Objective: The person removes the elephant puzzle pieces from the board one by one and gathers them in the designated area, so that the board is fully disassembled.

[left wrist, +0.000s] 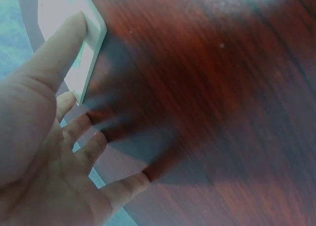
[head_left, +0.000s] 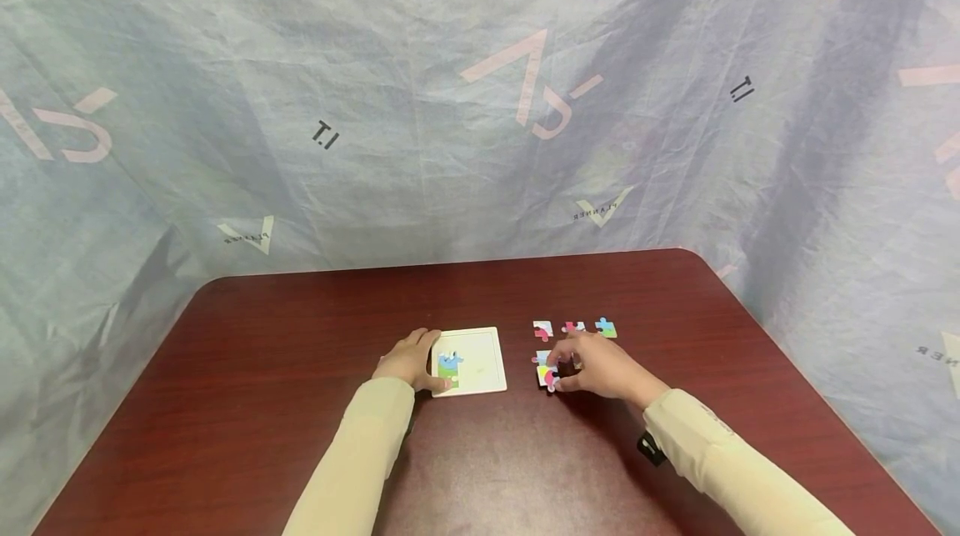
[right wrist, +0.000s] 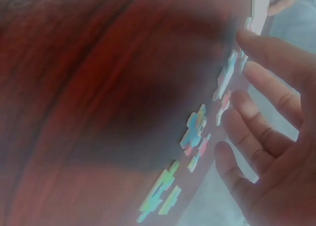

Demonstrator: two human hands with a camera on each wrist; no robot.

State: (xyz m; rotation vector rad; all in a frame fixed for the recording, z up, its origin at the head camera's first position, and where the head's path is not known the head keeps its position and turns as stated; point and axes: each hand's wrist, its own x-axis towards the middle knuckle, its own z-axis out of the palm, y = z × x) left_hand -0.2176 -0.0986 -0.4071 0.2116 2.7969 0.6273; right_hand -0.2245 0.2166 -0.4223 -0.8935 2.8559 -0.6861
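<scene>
A square, pale puzzle tray lies on the table, with blue and green puzzle pieces fitted along its left side. My left hand rests at the tray's left edge. In the left wrist view its thumb presses on the tray, and the other fingers spread down to the table. To the right of the tray, my right hand pinches a yellow and pink puzzle piece between thumb and forefinger. A dark shadow shows below that piece. Its other fingers are loosely bent over more pieces.
Beyond my right hand lie loose pieces: a pink and white one, a pink one and a blue and green one. The right wrist view shows several pieces, including a blue one. A grey printed curtain hangs behind the table.
</scene>
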